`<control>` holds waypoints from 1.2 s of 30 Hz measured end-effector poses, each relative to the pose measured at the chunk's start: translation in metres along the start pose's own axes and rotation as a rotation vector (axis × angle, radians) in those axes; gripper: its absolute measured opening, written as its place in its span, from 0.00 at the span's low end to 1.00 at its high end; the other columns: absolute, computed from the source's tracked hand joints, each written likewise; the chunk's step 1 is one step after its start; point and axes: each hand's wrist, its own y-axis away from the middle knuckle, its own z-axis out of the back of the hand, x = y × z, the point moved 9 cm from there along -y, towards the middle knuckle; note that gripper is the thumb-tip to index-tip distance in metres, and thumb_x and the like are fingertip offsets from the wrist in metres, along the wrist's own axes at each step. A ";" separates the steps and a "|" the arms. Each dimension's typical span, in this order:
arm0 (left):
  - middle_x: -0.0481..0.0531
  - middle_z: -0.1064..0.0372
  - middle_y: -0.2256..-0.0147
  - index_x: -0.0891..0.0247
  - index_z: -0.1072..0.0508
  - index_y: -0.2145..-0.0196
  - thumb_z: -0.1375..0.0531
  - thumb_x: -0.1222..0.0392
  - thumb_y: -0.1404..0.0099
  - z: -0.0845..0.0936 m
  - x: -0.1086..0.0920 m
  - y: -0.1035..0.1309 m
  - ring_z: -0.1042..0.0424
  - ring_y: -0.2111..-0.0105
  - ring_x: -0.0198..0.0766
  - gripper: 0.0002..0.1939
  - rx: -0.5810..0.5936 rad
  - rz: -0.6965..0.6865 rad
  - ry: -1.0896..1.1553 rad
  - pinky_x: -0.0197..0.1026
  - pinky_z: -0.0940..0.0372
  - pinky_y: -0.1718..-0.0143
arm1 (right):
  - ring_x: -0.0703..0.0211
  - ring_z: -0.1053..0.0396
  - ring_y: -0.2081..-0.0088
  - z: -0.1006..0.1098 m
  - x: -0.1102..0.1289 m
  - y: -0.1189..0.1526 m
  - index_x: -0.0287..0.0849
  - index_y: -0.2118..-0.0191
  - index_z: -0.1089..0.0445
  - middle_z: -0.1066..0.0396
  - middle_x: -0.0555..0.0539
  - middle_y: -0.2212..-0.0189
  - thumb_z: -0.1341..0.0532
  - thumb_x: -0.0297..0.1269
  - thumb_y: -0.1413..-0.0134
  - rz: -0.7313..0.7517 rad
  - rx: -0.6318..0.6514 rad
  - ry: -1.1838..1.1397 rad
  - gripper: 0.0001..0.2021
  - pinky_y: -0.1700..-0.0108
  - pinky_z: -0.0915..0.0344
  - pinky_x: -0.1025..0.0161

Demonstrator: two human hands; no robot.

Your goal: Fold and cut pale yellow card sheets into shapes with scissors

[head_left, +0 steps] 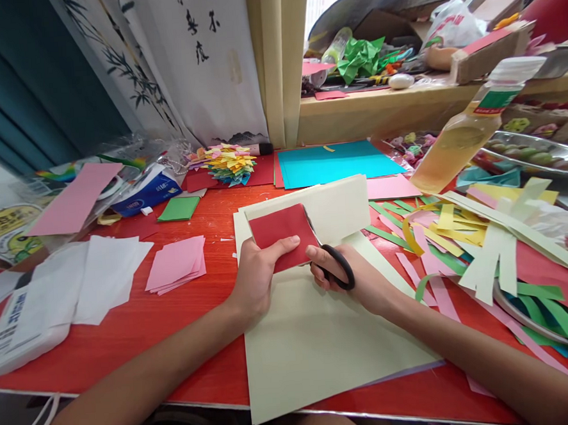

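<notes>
My left hand grips a dark red paper square together with a pale cream sheet behind it, thumb pressed flat on the red. My right hand has its fingers in the black handles of a pair of scissors. Their blades lie along the right edge of the red square, against the cream paper; how far they are parted I cannot tell. Under both hands lie large cream sheets, reaching past the table's front edge.
Pink squares, a green stack and white sheets lie left. Blue paper and a folded-paper ball sit at the back. On the right, coloured paper strips pile up near a tilted-looking bottle.
</notes>
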 end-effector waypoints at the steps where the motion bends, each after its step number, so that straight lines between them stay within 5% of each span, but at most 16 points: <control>1: 0.46 0.29 0.78 0.65 0.27 0.78 0.35 0.62 0.51 0.000 0.000 0.000 0.31 0.77 0.33 0.05 -0.006 0.004 -0.002 0.36 0.37 0.71 | 0.69 0.50 0.80 0.000 -0.001 0.000 0.40 0.83 0.43 0.43 0.52 0.85 0.50 0.58 0.47 0.004 -0.003 -0.002 0.26 0.77 0.55 0.65; 11: 0.47 0.29 0.78 0.66 0.28 0.78 0.36 0.61 0.50 -0.005 0.001 0.003 0.31 0.77 0.33 0.06 0.043 0.001 -0.005 0.36 0.37 0.73 | 0.70 0.50 0.82 0.001 0.002 0.001 0.39 0.83 0.39 0.41 0.51 0.86 0.51 0.60 0.49 -0.083 0.023 0.013 0.28 0.77 0.53 0.66; 36: 0.47 0.31 0.80 0.66 0.29 0.78 0.38 0.63 0.49 -0.006 0.000 0.002 0.32 0.78 0.34 0.04 0.072 -0.030 -0.028 0.37 0.37 0.73 | 0.69 0.51 0.81 0.004 -0.003 0.000 0.40 0.84 0.43 0.43 0.52 0.85 0.49 0.58 0.49 -0.004 -0.046 0.005 0.26 0.77 0.55 0.66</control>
